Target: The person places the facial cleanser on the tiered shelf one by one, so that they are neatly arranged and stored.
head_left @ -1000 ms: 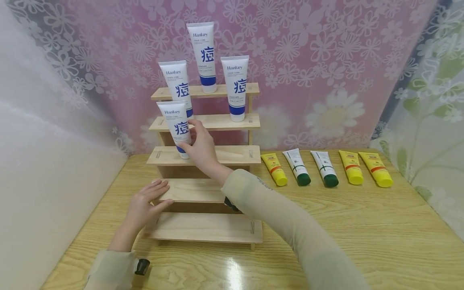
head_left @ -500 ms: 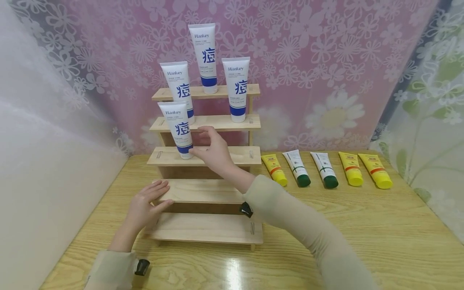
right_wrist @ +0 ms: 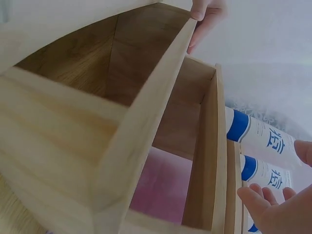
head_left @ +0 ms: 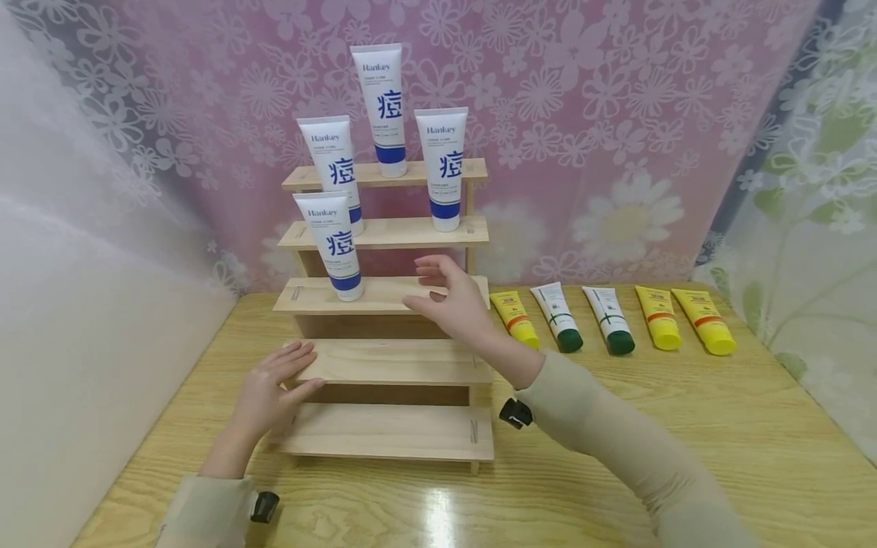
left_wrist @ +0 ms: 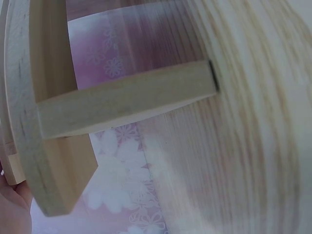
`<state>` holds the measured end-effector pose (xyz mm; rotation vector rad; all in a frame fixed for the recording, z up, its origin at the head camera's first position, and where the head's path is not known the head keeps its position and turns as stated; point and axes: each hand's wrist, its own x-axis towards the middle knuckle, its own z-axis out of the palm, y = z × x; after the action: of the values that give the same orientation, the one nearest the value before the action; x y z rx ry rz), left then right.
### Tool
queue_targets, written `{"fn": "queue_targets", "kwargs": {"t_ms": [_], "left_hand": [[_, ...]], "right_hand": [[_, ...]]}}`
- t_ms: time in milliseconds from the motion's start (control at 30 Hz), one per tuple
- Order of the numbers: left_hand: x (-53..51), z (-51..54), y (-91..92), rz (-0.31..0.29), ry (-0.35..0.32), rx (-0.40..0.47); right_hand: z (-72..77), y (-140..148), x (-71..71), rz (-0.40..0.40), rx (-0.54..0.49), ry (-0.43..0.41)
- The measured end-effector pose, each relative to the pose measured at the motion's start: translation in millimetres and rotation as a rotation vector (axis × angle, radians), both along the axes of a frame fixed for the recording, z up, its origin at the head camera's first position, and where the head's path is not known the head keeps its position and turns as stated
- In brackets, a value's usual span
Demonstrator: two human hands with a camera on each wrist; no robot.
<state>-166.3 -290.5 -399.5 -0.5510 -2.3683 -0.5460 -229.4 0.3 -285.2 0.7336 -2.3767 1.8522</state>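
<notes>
A stepped wooden display stand (head_left: 384, 426) stands on the table. My left hand (head_left: 277, 388) holds the left end of its second step from the bottom, fingers on top and thumb at the front edge. A white and blue squeeze tube (head_left: 332, 247) stands cap down at the left of the middle step. Similar tubes stand higher: a left tube (head_left: 330, 167) and a right tube (head_left: 441, 167) on the fourth step, and a third tube (head_left: 382, 106) on the top step. My right hand (head_left: 466, 304) hovers by the middle step's right part, fingers spread, holding nothing.
On the table right of the stand lie yellow tubes, such as this yellow tube (head_left: 704, 321), and two white tubes with green caps, one white tube (head_left: 608, 320) nearer the middle. A flowered pink curtain (head_left: 589, 137) hangs behind; a pale wall (head_left: 103, 320) borders the left.
My right hand has let go of the front white and blue tube and drawn away to the right. That tube stays upright on the middle step; the left hand has kept its place.
</notes>
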Motion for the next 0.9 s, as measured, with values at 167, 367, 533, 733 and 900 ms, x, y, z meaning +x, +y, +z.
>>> {"fn": "queue_targets", "kwargs": {"t_ms": [167,367,533,733,900], "left_hand": [[1.0,1.7,0.2,0.007,-0.010,-0.003],[2.2,3.8,2.3,0.005,-0.008,-0.009],[1.3,4.0,1.8,0.004,-0.002,-0.001],[0.9,3.7,1.2,0.001,0.004,-0.003],[2.4,4.1,3.1,0.010,-0.007,-0.007]], "right_hand": [[-2.2,21,8.2,0.014,0.008,-0.013],[-10.5,44,15.0,0.011,0.022,0.003],[-17.9,61,15.5,0.008,0.017,0.037],[-19.5,80,19.1,-0.064,0.080,0.037],[-24.9,98,17.8,-0.118,0.109,0.026]]}}
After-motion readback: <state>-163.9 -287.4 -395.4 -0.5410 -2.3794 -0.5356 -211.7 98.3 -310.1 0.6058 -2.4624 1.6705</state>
